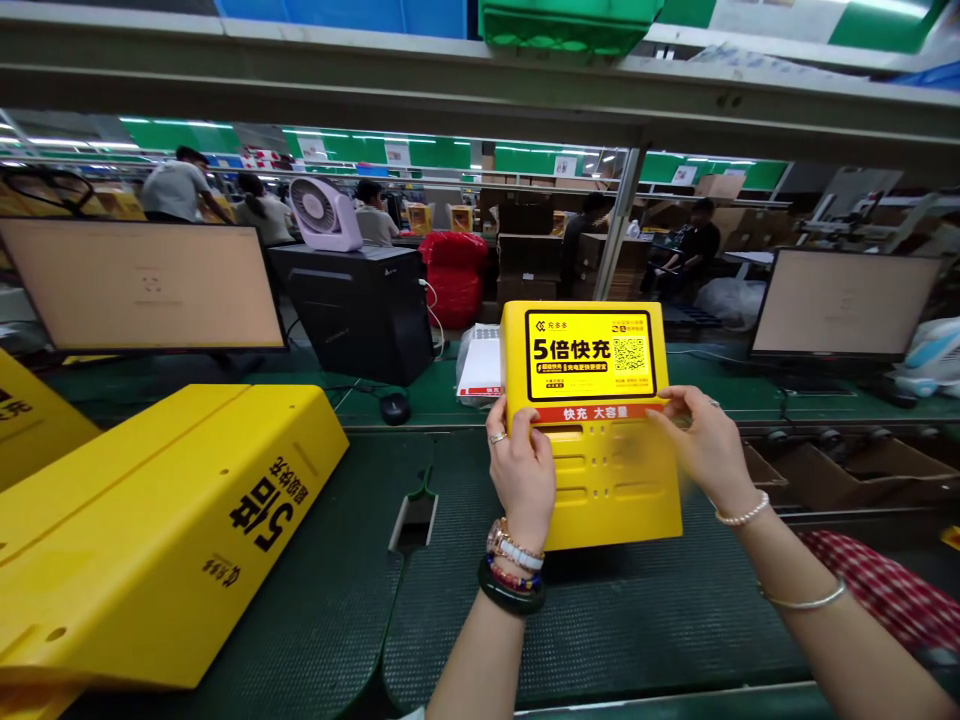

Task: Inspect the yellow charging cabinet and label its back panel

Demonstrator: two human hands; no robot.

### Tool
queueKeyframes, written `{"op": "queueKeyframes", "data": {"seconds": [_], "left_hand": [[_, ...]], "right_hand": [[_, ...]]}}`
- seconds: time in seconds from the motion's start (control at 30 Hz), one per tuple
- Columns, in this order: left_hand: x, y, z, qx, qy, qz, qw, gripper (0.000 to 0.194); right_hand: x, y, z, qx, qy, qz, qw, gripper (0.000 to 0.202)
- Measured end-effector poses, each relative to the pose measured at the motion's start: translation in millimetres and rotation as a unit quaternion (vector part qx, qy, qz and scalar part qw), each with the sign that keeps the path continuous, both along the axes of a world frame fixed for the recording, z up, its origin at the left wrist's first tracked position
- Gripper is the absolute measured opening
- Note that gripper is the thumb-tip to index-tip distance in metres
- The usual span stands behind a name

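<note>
A yellow casing (645, 500) stands tilted toward me, with slots on its lower front and a large black-and-yellow label (592, 355) above. Across its middle runs a narrow red sticker strip (595, 413) with white characters. My left hand (521, 475) grips the casing's left edge, its fingertips beside the strip's left end. At the strip's right end, my right hand (705, 445) has thumb and index finger pinched together on it. Some blur lies below the right fingers, over the slots.
A large yellow casing (172, 520) lies on the green conveyor (330, 570) at left. Behind are a left monitor (142, 285), a black computer case (352, 310) with a fan (324, 213), a mouse (395, 407), white sheets (480, 362) and a right monitor (844, 305). Several people work beyond.
</note>
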State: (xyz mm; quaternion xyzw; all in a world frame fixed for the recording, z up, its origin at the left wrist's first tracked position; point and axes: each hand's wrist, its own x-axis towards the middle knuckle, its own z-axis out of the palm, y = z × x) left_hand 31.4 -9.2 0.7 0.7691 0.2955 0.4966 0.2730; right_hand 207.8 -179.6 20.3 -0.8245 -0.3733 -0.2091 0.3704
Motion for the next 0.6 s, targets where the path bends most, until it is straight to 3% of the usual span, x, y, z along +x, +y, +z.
{"op": "queueKeyframes", "data": {"seconds": [0.1,0.2,0.27,0.3,0.4,0.5,0.6], "left_hand": [[3,2,1.9,-0.003,0.005,0.003,1.0,0.026],[6,5,4.0,-0.006,0.007,0.002,1.0,0.026],[8,7,5.1,-0.009,0.008,0.0,1.0,0.026],[9,8,5.6,-0.009,0.009,0.0,1.0,0.026],[11,12,7.1,-0.01,0.012,0.005,1.0,0.025],[13,14,9.4,-0.016,0.022,0.011,1.0,0.024],[12,13,9.6,-0.022,0.027,0.009,0.999,0.025]], "right_hand": [[-17,6,3.8,-0.051,-0.121,-0.07,0.989,0.045],[-49,29,-1.0,-0.082,-0.192,0.047,0.977,0.048],[-64,43,-11.6,-0.124,-0.187,0.142,0.964,0.053],[-66,46,-19.3,-0.129,-0.163,0.152,0.966,0.056],[-47,27,-50.3,-0.072,-0.041,0.059,0.995,0.06],[-10,-13,-78.3,-0.026,0.055,-0.041,0.997,0.069],[11,-28,-78.1,0.016,0.132,-0.048,0.99,0.069]]}}
